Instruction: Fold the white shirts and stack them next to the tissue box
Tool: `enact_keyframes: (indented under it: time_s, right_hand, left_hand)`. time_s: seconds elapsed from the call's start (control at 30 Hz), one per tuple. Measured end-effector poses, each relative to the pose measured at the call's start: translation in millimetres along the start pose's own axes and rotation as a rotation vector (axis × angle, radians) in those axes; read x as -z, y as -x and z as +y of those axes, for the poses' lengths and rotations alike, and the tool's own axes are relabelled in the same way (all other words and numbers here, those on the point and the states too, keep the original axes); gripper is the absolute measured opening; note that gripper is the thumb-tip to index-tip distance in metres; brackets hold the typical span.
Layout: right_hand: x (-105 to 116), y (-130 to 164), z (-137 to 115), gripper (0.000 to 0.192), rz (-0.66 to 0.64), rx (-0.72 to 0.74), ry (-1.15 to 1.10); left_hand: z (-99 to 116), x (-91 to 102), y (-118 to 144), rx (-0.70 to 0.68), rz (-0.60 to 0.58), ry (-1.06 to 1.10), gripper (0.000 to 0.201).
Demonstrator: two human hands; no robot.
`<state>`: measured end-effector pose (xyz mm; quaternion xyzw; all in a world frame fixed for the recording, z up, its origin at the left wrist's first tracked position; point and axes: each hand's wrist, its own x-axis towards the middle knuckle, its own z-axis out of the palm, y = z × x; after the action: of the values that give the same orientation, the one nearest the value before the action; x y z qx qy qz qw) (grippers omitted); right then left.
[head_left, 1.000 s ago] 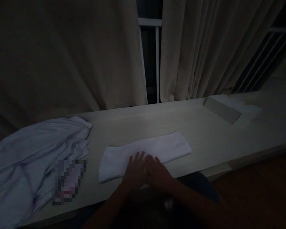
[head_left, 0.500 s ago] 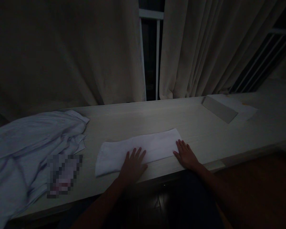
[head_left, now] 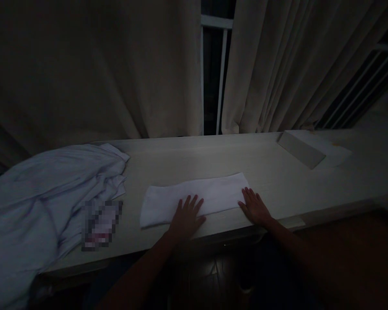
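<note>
White folded cloth strip lies flat along the pale wooden worktop, near its front edge. The left hand presses its middle, fingers spread; the right hand rests flat at its right end, fingers spread. Smoothing works best with palms flat and even pressure outward. A crumpled pale-blue garment sits left.

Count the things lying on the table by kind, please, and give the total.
Folded white towel: 1
Heap of crumpled pale cloth: 1
Flat box: 1
Sheet of paper: 1
Hands pressing flat on the towel: 2, left hand and right hand
Total: 6
</note>
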<state>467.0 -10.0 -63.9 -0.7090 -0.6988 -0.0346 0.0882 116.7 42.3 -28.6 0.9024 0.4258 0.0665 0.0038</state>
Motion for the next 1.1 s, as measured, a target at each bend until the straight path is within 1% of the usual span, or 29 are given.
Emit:
enact_keyframes:
  time_s: [0.13, 0.23, 0.3, 0.33, 0.43, 0.53, 0.63, 0.7, 0.77, 0.83, 0.93, 1.1]
  right_hand:
    - [-3, 0, 1, 0.072, 0.016, 0.013, 0.008]
    - [1, -3, -11, 0.070, 0.117, -0.018, 0.021]
    - [7, -9, -28, 0.066, 0.191, -0.007, 0.023]
    - [11, -13, -39, 0.063, 0.206, 0.028, 0.014]
    - [20, -29, -77, 0.054, 0.167, 0.192, -0.051]
    - [20, -50, -117, 0.047, 0.128, 0.302, -0.126]
    - [14, -70, -148, 0.046, 0.100, 0.376, -0.172]
    - [8, -80, -158, 0.047, 0.076, 0.377, -0.187]
    - [5, -90, -157, 0.051, 0.046, 0.350, -0.192]
    - [3, -99, -146, 0.056, 0.009, 0.317, -0.187]
    - [4, -116, -120, 0.060, -0.045, 0.246, -0.164]
    - [4, -137, -78, 0.063, -0.087, 0.111, -0.141]
  left_hand:
    - [-2, 1.5, -1, -0.006, 0.004, 0.003, 0.068]
    - [-4, 2.7, -2, -0.011, 0.003, 0.004, 0.069]
    - [-4, 4.1, -2, -0.009, 0.004, 0.005, 0.067]
    - [-3, 5.1, -3, 0.001, 0.007, 0.005, 0.065]
    - [0, 9.7, -10, 0.038, 0.024, 0.010, 0.057]
    - [-1, 13.4, -24, 0.032, 0.053, 0.024, 0.050]
    - [-9, 11.2, -41, 0.030, 0.060, 0.018, 0.050]
    - [-16, 6.6, -49, 0.059, 0.059, 0.006, 0.051]
    - [-24, 1.6, -54, 0.104, 0.071, -0.002, 0.054]
    - [-30, -2.3, -55, 0.139, 0.083, -0.006, 0.060]
    - [-37, -5.6, -55, 0.157, 0.071, -0.004, 0.065]
    - [-48, -8.0, -55, 0.199, 0.054, -0.015, 0.071]
